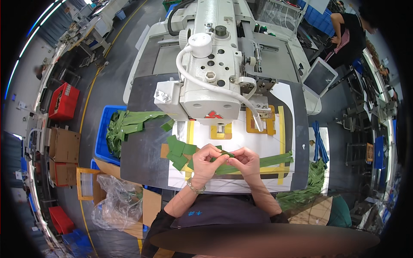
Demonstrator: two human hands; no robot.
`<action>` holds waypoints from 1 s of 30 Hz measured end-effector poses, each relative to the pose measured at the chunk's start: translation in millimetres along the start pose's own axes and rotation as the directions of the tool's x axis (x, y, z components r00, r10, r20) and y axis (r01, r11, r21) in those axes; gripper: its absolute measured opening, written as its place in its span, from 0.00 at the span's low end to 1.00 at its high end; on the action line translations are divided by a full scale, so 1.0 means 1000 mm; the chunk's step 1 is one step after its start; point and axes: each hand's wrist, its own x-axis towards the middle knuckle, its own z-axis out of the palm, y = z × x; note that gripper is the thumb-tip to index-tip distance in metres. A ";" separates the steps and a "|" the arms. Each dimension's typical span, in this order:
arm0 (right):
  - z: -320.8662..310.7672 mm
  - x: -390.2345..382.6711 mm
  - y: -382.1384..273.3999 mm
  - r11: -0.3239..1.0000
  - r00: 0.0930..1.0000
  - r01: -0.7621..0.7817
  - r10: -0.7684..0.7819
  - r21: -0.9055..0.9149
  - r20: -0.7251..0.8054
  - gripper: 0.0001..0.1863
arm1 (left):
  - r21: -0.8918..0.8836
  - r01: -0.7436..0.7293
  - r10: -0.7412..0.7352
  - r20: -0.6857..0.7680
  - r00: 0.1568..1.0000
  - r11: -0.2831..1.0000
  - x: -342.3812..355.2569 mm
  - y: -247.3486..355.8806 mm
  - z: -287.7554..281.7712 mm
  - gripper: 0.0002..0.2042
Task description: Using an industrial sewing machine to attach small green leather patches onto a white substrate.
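Observation:
Both my hands meet over the front of the sewing machine's bed. My left hand [208,160] and my right hand [244,162] pinch a small folded piece of green webbing [228,155] between thumbs and fingers. A long green strap [275,159] runs to the right from beneath my hands across the white sheet. Close by my left hand lies a loose heap of short green webbing pieces [176,150]. The white sewing machine head [211,86] stands just beyond, with a yellow clamp frame [221,131] under it. My fingers hide part of the piece.
At the left, a blue bin [102,137] holds green straps, some trailing onto the dark table [142,159]. A cardboard box [151,206] with clear plastic sits below it. More green straps [307,189] pile up at the right. Another person [348,38] stands at the back right, beside a screen [319,76].

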 end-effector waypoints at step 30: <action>0.003 0.001 -0.006 0.998 0.999 0.033 -0.034 -0.046 -0.024 0.04 | 0.341 0.121 -0.236 0.318 0.918 0.932 0.018 0.026 -0.013 0.10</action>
